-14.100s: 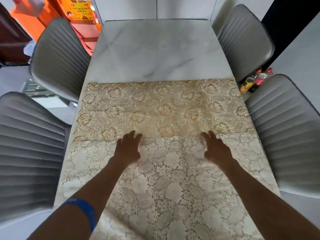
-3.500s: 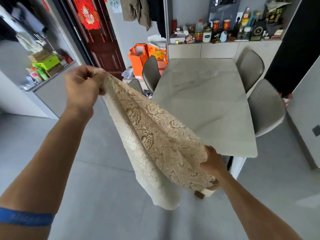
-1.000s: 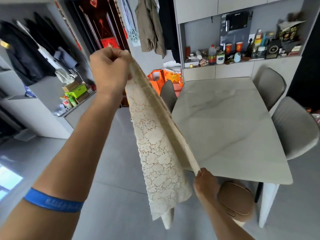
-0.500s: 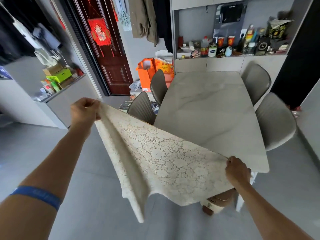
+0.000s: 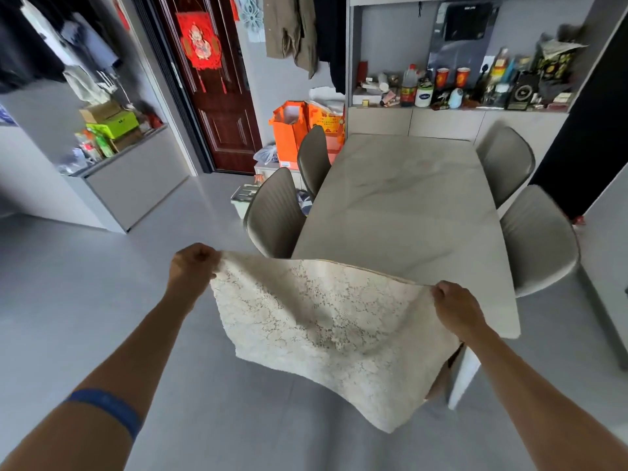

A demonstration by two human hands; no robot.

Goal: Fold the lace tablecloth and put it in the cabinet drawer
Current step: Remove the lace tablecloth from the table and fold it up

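The cream lace tablecloth [image 5: 323, 321], folded into a smaller panel, hangs stretched in the air between my hands, in front of the near end of the marble table [image 5: 401, 212]. My left hand [image 5: 192, 266] pinches its upper left corner. My right hand [image 5: 457, 309] grips the upper right corner. The lower edge sags and a loose corner droops toward the floor at the lower right. A low grey cabinet [image 5: 136, 178] stands at the left; no drawer is visibly open.
Two grey chairs [image 5: 275, 215] stand on the table's left side and two more [image 5: 537, 239] on its right. Orange bags [image 5: 292, 127] sit by the dark red door [image 5: 217, 96]. A cluttered sideboard shelf [image 5: 458, 93] lies beyond the table. Grey floor spreads to my left.
My left hand has dropped lower and moved right, closer to my right hand. The cloth now spans a shorter, flatter width at table height, and the right hand has risen slightly.
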